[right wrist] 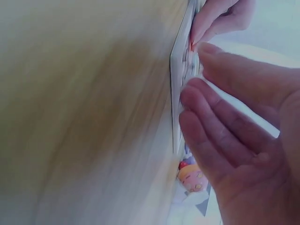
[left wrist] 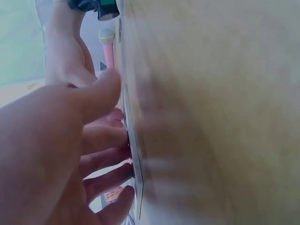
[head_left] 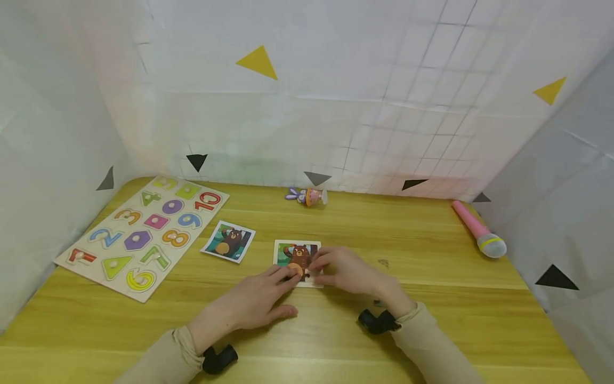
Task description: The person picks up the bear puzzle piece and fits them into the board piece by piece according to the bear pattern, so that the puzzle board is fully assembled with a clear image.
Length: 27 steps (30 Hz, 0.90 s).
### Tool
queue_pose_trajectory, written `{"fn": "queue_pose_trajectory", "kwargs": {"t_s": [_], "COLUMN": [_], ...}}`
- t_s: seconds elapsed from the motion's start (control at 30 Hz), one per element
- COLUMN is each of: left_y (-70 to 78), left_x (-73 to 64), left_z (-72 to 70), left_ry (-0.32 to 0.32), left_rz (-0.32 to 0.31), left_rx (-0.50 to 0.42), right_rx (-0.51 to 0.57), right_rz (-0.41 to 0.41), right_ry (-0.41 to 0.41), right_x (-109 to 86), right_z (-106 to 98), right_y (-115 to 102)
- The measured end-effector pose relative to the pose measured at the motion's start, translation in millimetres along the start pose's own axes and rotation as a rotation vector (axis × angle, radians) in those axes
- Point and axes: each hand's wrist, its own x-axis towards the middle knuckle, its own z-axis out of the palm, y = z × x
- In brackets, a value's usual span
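Note:
A small bear jigsaw puzzle in a pale frame [head_left: 283, 248] lies flat on the table, partly covered by both hands. My left hand [head_left: 259, 298] rests its extended fingertips on the lower left of the bear picture, the thumb held apart. From the right, my right hand [head_left: 352, 272] touches the puzzle's right side with its fingertips. In the right wrist view, a gap shows between the thumb [right wrist: 211, 51] and the fingers [right wrist: 192, 93], with no piece visible there. Left of the puzzle lies a picture card [head_left: 230, 241] showing the same bear.
A wooden number and shape board [head_left: 160, 216] lies at the left. A rabbit figurine [head_left: 309, 197] lies on its side at the back, and a pink toy microphone [head_left: 479, 232] at the right. A small flat item [head_left: 379, 303] is by the right wrist. Patterned white cloth walls [head_left: 307, 128] enclose the table.

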Motion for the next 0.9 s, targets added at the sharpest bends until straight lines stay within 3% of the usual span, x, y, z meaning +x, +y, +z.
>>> {"fn": "queue_pose_trajectory", "kwargs": {"t_s": [0.17, 0.43, 0.9], "left_y": [-0.9, -1.0, 1.1], "left_x": [4.4, 3.5, 1.2], "left_z": [-0.1, -2.7, -6.4], "left_ry": [0.004, -0.051, -0.079], "left_rz": [0.013, -0.021, -0.046], "left_rx": [0.020, -0.040, -0.105], "right_rx": [0.057, 0.065, 0.110], "right_rz": [0.010, 0.096, 0.191], "right_ry": [0.031, 0.050, 0.074], "right_x": [-13.8, -44.6, -97.5], "right_z": [-7, -19, -41], "right_y": [7, 27, 52]}}
